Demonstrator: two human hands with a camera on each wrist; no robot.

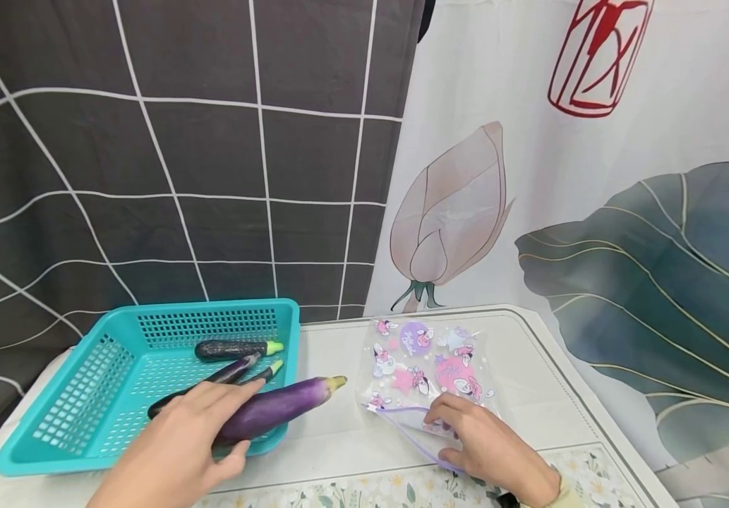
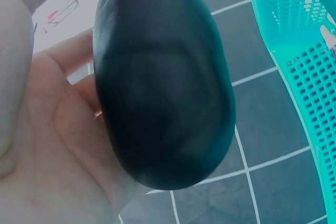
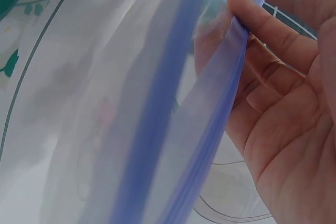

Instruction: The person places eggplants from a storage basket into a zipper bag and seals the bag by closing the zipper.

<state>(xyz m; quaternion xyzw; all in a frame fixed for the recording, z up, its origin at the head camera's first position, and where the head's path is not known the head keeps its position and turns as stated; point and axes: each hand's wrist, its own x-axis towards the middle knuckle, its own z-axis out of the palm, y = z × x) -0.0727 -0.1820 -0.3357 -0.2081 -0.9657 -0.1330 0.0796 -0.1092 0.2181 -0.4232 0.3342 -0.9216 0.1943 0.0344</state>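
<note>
Along the back, a dark grey cloth [image 1: 212,162] ruled into large squares by white lines, wavy toward the left. Beside it on the right, a hanging white cloth [image 1: 466,63], printed with a pale pink bud [image 1: 449,212], a broad grey-green leaf [image 1: 650,282] with light veins and, near the top, a red mark [image 1: 599,60]. In front of both, a table [image 1: 332,339] with a whitish cover and a rounded back corner; along the near side, a printed band of flowers [image 1: 313,498] bordered by a dark line.

On the left of the table, a teal basket [image 1: 212,306] with pierced walls and floor. Inside, toward the back, a dark vegetable [image 1: 227,351] with a bright green tip; in front of it, a slanting purplish vegetable [image 1: 233,370] and a smaller green-tipped vegetable [image 1: 269,372], both partly hidden.

Gripped in the left hand [image 1: 180,437], between thumb and fingers: a large, glossy purple eggplant [image 1: 281,408], above the basket's front right corner, stem end pointing out past the rim.

Farther right, apart from the basket, a clear plastic bag [image 1: 418,353] lying on the cover, printed with pink and purple cartoons, mouth parted toward the near side and edged in purple. At that edge, the right hand [image 1: 487,444], fingers curled and holding the plastic; at its wrist, a bit of pale yellow sleeve [image 1: 570,494].
</note>
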